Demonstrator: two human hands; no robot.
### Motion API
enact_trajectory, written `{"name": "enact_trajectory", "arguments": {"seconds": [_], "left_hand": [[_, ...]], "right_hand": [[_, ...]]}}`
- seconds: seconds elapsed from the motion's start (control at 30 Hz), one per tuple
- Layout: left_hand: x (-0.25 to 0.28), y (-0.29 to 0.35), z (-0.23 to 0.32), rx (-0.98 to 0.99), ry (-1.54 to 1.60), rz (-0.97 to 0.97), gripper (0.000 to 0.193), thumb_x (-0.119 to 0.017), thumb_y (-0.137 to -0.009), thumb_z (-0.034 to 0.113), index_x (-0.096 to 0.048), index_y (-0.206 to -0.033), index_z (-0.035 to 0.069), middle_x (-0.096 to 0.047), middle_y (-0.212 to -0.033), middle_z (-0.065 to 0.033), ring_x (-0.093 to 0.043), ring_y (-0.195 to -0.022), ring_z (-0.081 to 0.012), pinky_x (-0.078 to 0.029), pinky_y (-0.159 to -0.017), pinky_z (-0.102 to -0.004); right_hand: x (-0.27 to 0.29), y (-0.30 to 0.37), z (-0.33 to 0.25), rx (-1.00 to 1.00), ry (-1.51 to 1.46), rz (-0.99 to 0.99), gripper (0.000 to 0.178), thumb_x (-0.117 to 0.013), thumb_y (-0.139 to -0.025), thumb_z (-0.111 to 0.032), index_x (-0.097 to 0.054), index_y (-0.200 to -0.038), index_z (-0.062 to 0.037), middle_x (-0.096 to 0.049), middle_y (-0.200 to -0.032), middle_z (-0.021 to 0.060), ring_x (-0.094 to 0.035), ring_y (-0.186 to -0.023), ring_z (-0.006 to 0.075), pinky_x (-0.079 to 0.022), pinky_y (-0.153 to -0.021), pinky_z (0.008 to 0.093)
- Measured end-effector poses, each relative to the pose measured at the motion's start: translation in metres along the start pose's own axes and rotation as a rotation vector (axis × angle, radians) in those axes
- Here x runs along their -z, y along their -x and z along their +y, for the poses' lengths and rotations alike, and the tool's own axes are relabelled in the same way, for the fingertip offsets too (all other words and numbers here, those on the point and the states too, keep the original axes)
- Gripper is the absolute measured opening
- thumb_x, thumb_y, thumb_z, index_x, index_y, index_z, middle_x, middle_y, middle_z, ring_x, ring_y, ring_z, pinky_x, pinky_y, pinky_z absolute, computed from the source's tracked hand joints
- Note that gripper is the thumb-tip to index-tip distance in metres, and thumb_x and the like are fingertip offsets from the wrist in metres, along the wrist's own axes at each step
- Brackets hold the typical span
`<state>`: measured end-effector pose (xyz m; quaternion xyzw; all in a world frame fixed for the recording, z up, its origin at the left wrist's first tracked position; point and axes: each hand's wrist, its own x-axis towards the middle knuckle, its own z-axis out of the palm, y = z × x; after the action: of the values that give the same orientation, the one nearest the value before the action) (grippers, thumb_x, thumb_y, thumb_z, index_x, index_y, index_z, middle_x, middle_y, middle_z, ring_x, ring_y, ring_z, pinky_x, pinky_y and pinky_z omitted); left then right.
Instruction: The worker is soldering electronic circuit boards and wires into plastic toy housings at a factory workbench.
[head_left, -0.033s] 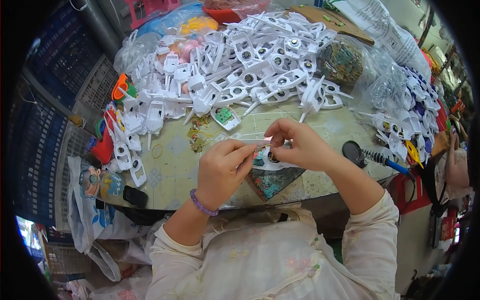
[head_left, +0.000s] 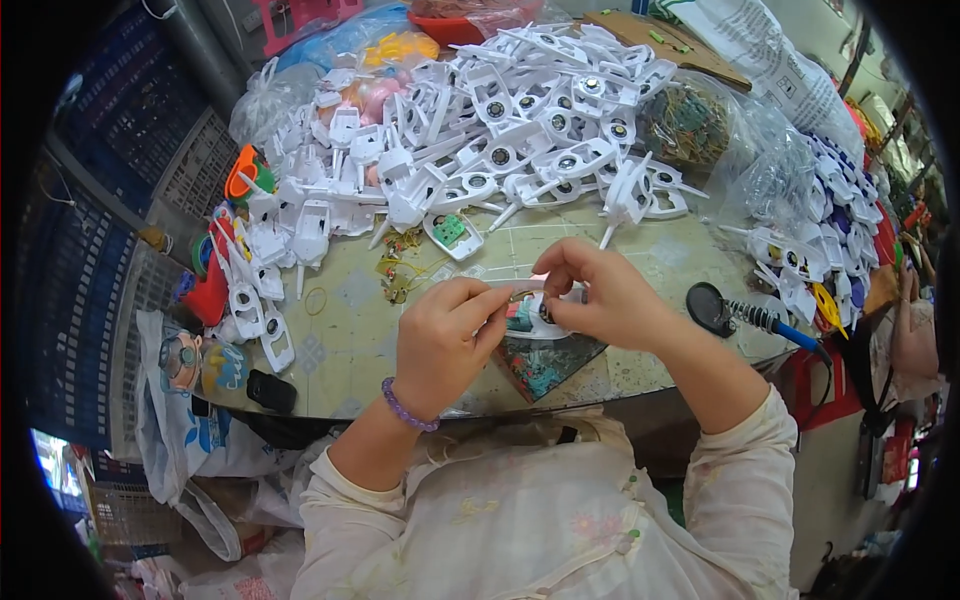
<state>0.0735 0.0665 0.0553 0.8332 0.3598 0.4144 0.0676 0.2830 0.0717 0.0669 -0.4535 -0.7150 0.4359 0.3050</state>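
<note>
Between my hands, at the table's near edge, lies a white plastic housing point(head_left: 548, 330) with a dark round speaker and a bit of green in it. Over its left end, my left hand point(head_left: 450, 335) is closed, thumb and forefinger pinched on a thin yellowish strand point(head_left: 522, 295) that looks like wire. My right hand point(head_left: 605, 300) bends over the housing's right side with fingers curled together; what they grip is hidden. Under the housing is a dark, stained board point(head_left: 550, 372). Farther off, another white housing point(head_left: 453, 238) holds a green circuit board.
A large heap of white housings point(head_left: 520, 130) covers the far side. Small wired parts point(head_left: 398, 280) lie left of centre. To the right are a soldering iron point(head_left: 775, 322) and a round black dish point(head_left: 708, 308). A black box point(head_left: 270, 392) sits at the near left edge.
My right fingers have shifted very slightly, and the strand at my left fingertips shows more plainly. Everything else looks the same.
</note>
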Motion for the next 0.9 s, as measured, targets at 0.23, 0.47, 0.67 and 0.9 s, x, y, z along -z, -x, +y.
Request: {"name": "enact_trajectory", "arguments": {"seconds": [0.23, 0.47, 0.67, 0.9], "left_hand": [[-0.02, 0.011, 0.005, 0.113, 0.028, 0.175, 0.023, -0.07, -0.071, 0.0, -0.066, -0.093, 0.005, -0.062, -0.084, -0.0083, -0.062, -0.073, -0.024, -0.049, -0.061, -0.0333], [-0.043, 0.019, 0.011, 0.267, 0.595, 0.362, 0.028, -0.066, -0.071, -0.01, -0.058, -0.095, 0.002, -0.062, -0.091, -0.0122, -0.064, -0.087, -0.0241, -0.053, -0.072, -0.0309], [-0.018, 0.01, -0.003, -0.079, 0.185, 0.051, 0.044, -0.072, -0.069, 0.003, -0.055, -0.11, 0.005, -0.053, -0.124, -0.015, -0.05, -0.118, -0.0352, -0.041, -0.097, -0.0436], [0.0, 0.01, -0.024, 0.087, 0.341, -0.316, 0.054, -0.071, -0.073, 0.022, -0.054, -0.123, 0.008, -0.054, -0.124, -0.0143, -0.053, -0.112, -0.032, -0.038, -0.098, -0.0398]], "right_hand": [[-0.03, 0.025, 0.002, 0.464, 0.533, 0.257, 0.028, -0.068, -0.07, -0.004, -0.06, -0.096, -0.0092, -0.063, -0.08, 0.0036, -0.058, -0.082, 0.0256, -0.043, -0.076, 0.0383], [-0.043, 0.023, 0.0, 0.3, 0.116, 0.646, 0.024, -0.067, -0.074, -0.005, -0.061, -0.097, -0.0047, -0.062, -0.084, 0.0094, -0.058, -0.088, 0.0291, -0.046, -0.075, 0.0372], [-0.03, 0.02, 0.002, 0.435, 0.213, 0.571, 0.022, -0.064, -0.075, 0.002, -0.065, -0.096, -0.0057, -0.065, -0.091, 0.0094, -0.059, -0.087, 0.0283, -0.047, -0.076, 0.0361], [-0.018, 0.04, -0.005, 0.526, 0.342, 0.626, 0.028, -0.063, -0.072, 0.009, -0.067, -0.098, -0.0018, -0.063, -0.073, 0.0092, -0.059, -0.063, 0.0213, -0.045, -0.056, 0.0294]]}}
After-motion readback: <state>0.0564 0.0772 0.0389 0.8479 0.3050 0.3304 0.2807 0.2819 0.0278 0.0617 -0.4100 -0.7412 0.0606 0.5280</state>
